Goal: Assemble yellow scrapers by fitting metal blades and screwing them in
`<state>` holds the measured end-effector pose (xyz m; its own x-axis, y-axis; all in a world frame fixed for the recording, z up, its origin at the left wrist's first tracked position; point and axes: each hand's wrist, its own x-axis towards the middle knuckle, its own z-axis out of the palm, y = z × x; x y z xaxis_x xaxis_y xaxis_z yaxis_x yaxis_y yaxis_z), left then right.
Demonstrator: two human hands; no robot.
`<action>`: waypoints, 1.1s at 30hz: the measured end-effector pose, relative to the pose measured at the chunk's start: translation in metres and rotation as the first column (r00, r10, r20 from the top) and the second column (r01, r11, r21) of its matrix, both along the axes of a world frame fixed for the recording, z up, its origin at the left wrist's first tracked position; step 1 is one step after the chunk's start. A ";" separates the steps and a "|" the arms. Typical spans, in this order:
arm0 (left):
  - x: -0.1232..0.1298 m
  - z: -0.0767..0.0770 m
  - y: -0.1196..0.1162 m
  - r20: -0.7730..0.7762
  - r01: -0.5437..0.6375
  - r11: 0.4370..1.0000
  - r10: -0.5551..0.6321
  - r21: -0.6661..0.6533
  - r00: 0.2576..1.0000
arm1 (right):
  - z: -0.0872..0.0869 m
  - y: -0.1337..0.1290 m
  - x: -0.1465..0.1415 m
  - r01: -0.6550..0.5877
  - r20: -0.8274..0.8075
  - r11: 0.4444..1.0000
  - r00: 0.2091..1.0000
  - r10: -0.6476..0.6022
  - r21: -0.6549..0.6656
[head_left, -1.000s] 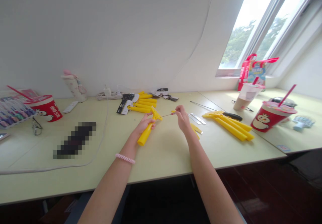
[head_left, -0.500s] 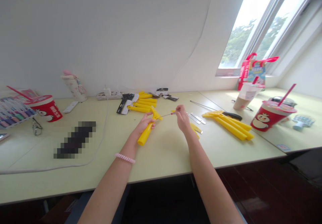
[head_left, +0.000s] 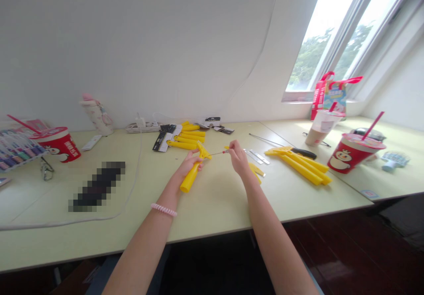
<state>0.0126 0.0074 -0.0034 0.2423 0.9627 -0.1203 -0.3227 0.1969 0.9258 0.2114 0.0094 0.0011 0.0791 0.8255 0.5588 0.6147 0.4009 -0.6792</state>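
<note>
The left hand (head_left: 188,163) wraps its fingers round a yellow plastic handle (head_left: 191,175), and the right hand (head_left: 236,156) pinches a thin metal pin (head_left: 217,153) between thumb and fingertips. Both are held up over the pale green tabletop (head_left: 212,211), the pin's tip at the handle's forked head, though whether they touch is too small to tell. A loose pinch could let the slender pin slip, or a misaligned push could bend it. Nearby lie one yellow piece (head_left: 255,169) and two metal strips (head_left: 256,156). Farther right are about four yellow bars (head_left: 303,168), far left about five more (head_left: 185,138), and two red cups (head_left: 351,153) stand well apart.
</note>
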 end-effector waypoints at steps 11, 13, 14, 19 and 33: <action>0.001 0.002 -0.001 -0.002 -0.010 0.999 0.010 -0.031 1.000 | -0.002 0.002 0.001 0.036 0.043 0.999 0.998 -0.035 -0.041; 0.002 0.003 -0.002 -0.004 -0.016 1.000 0.016 -0.025 1.000 | -0.002 0.002 0.000 0.020 0.039 0.999 0.999 -0.018 -0.042; 0.002 0.003 -0.002 -0.005 -0.019 1.000 0.019 -0.022 1.000 | -0.002 0.002 0.000 0.018 0.034 0.999 0.999 -0.017 -0.027; 0.002 0.003 -0.002 -0.010 -0.016 1.000 0.016 -0.024 1.000 | -0.001 0.001 -0.003 -0.017 0.021 0.998 1.000 0.015 0.068; 0.002 0.005 -0.004 -0.016 -0.029 0.999 0.029 -0.023 0.999 | -0.001 0.001 -0.005 0.049 0.057 0.998 0.997 -0.052 0.038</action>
